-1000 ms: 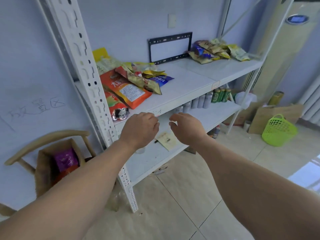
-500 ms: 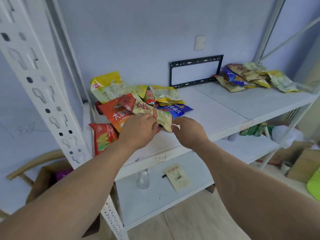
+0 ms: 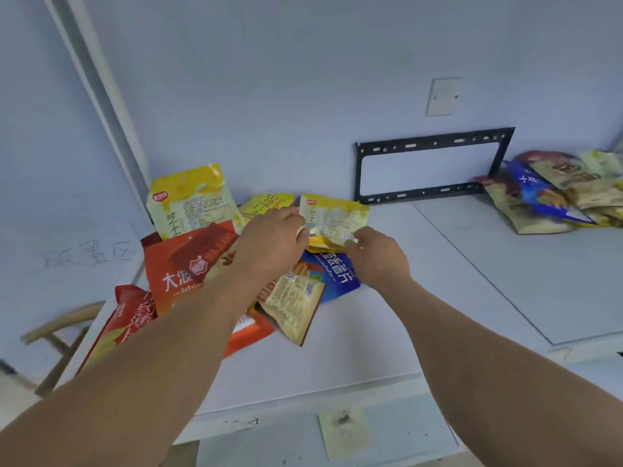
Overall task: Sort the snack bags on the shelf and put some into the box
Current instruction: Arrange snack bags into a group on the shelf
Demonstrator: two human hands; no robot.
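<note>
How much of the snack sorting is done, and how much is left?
Looks like the early part. Done: one heap of bags already sits at the shelf's far right, though whether that was sorted is unclear. In hand: the left hand and right hand both pinch a yellow bag. Left: the orange bag, blue bag and others lie jumbled; no box is in view.

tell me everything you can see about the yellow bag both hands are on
The yellow bag is a small flat pouch of glossy, crinkly plastic, yellow with a pale panel of dense print and a small red logo at its top left corner. It looks sealed and is tilted up off the pile at the back of the shelf. The left hand pinches its lower left edge, the right hand its lower right corner. Its bottom edge overlaps the blue bag below; contact there is unclear.
</note>
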